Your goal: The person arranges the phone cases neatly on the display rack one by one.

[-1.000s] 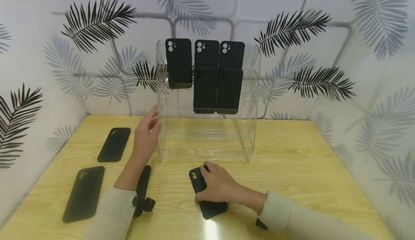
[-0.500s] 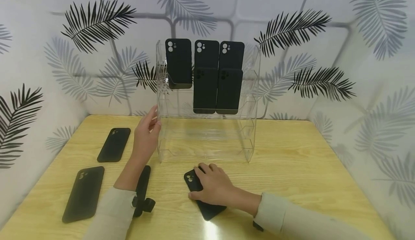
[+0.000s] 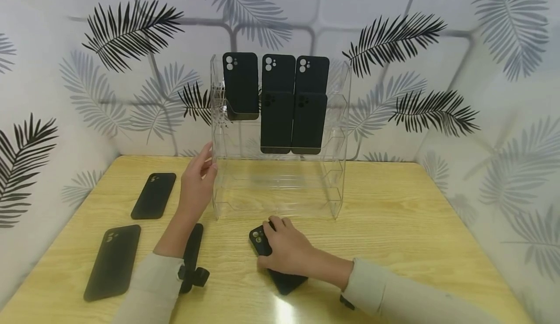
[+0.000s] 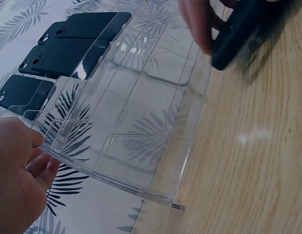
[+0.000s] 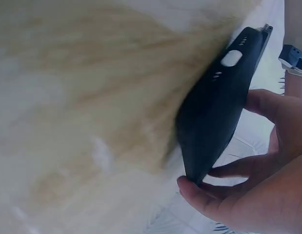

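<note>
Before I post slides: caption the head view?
Left grip holds a clear rack bearing five black phone cases; right grip holds another case.

1. My left forearm (image 3: 177, 236) stretched toward the far edge of the tabletop (image 3: 393, 217), left of its middle.
2. My left hand (image 3: 197, 183) pointed upward, fingers and thumb bent in a grip.
3. My right forearm (image 3: 334, 268) slanted in from the right edge's side.
4. My right hand (image 3: 286, 248) was palm down, thumb and fingers pinching.

leafy walls (image 3: 332, 8) — yellow wood table (image 3: 393, 212)
</note>
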### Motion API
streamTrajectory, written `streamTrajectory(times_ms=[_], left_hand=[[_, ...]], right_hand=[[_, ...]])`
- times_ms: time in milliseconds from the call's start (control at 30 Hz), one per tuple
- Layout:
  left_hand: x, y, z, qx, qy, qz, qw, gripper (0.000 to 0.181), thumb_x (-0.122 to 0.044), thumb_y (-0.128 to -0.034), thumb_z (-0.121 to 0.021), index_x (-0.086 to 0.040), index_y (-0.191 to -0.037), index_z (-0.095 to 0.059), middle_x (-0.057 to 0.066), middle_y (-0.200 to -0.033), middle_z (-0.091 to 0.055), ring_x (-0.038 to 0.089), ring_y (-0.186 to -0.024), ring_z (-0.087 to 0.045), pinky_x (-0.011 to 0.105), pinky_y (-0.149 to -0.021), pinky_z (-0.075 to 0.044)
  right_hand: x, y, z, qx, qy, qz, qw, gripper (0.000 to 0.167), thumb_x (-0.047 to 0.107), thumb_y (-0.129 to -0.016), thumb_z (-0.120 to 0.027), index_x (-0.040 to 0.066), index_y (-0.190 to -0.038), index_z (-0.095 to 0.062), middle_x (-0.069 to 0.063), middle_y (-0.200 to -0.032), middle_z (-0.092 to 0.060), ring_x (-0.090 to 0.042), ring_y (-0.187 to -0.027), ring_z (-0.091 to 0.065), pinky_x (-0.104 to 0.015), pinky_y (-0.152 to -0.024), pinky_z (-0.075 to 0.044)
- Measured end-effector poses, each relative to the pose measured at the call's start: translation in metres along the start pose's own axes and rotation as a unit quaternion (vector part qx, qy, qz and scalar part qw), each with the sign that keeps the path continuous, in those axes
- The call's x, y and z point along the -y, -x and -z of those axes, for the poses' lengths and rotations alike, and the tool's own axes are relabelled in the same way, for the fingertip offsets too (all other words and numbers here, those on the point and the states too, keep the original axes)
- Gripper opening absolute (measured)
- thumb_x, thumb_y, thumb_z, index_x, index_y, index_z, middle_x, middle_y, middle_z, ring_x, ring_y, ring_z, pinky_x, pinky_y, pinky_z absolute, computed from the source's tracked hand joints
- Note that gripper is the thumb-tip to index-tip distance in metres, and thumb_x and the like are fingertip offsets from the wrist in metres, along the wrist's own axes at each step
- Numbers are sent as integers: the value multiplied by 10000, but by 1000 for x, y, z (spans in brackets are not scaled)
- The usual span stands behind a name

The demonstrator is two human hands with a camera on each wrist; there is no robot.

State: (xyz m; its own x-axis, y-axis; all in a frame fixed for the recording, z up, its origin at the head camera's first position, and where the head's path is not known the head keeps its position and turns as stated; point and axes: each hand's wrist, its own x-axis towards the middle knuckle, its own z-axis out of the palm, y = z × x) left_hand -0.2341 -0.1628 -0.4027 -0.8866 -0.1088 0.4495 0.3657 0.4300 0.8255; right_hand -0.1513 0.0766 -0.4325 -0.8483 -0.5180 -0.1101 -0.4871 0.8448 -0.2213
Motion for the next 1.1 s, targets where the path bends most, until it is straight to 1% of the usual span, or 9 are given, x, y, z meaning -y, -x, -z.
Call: streamTrajectory(times_ms=[200, 333, 467, 600, 667, 767, 867, 1000, 1100], left_hand=[[-2, 0, 0, -16, -51, 1, 10000, 530, -110, -1050, -521, -211, -1559, -410, 182, -1406, -563, 336, -1249, -597, 465, -1081, -496], [-2, 0, -1, -34, -52, -18, 10000, 527, -111, -1051, -521, -208, -1557, -414, 180, -1404, -566, 336, -1246, -600, 464, -1081, -496], [-1, 0, -2, -41, -35, -45, 10000, 527, -100, -1050, -518, -199, -1557, -414, 182, -1401, -564, 335, -1245, -601, 462, -1078, -499], [-2, 0, -3, -34, -31, -50, 10000, 527, -97, -1048, -524, -190, -1555, -417, 188, -1395, -564, 337, -1243, -602, 463, -1072, -504], [-2, 1, -3, -22, -36, -48, 10000, 528, -98, -1047, -527, -189, -1556, -416, 191, -1396, -563, 338, -1244, -603, 465, -1072, -504], [-1, 0, -4, -18, -47, -36, 10000, 532, -95, -1047, -525, -195, -1558, -413, 194, -1397, -560, 340, -1245, -602, 467, -1073, -503], [-1, 0, -4, -32, -46, -54, 10000, 535, -89, -1045, -527, -197, -1557, -415, 192, -1398, -560, 342, -1246, -602, 467, -1073, -504], [0, 0, -2, -49, -36, -112, 9999, 533, -91, -1045, -529, -199, -1555, -418, 193, -1401, -560, 346, -1251, -602, 464, -1071, -507], [0, 1, -2, -66, -13, -152, 9999, 528, -92, -1044, -531, -183, -1552, -423, 198, -1401, -561, 350, -1253, -603, 457, -1069, -509]], right_hand=[[3, -2, 14, -701, -212, 283, 9969, 832, 415, -899, -727, 8, -1537, -381, -250, -1585, -310, -393, -1393, -383, -433, -982, -547], [5, -4, 29, -1090, -264, 417, 9928, 840, 377, -897, -737, -6, -1543, -361, -243, -1584, -316, -396, -1393, -372, -437, -992, -537], [6, -9, 46, -1525, -162, 504, 9869, 815, 381, -899, -733, -15, -1523, -390, -228, -1565, -338, -385, -1360, -395, -415, -947, -545], [7, -15, 66, -1965, -69, 461, 9794, 810, 404, -907, -723, -14, -1518, -393, -211, -1548, -346, -368, -1325, -411, -401, -895, -556], [8, -18, 76, -2175, -90, 428, 9751, 823, 407, -911, -720, -11, -1529, -373, -211, -1553, -337, -369, -1342, -400, -418, -931, -559], [10, -24, 89, -2572, -42, 433, 9654, 851, 423, -913, -717, -10, -1544, -347, -222, -1565, -324, -383, -1380, -380, -464, -1031, -526], [12, -33, 100, -3054, 50, 496, 9509, 871, 426, -905, -727, -18, -1546, -338, -231, -1561, -329, -392, -1380, -373, -482, -1111, -461], [13, -48, 110, -3582, 294, 497, 9319, 877, 430, -897, -734, -29, -1536, -347, -235, -1549, -346, -394, -1357, -386, -475, -1125, -438], [15, -60, 115, -3825, 454, 435, 9218, 870, 438, -900, -727, -33, -1529, -356, -236, -1543, -358, -385, -1341, -402, -452, -1119, -443]])
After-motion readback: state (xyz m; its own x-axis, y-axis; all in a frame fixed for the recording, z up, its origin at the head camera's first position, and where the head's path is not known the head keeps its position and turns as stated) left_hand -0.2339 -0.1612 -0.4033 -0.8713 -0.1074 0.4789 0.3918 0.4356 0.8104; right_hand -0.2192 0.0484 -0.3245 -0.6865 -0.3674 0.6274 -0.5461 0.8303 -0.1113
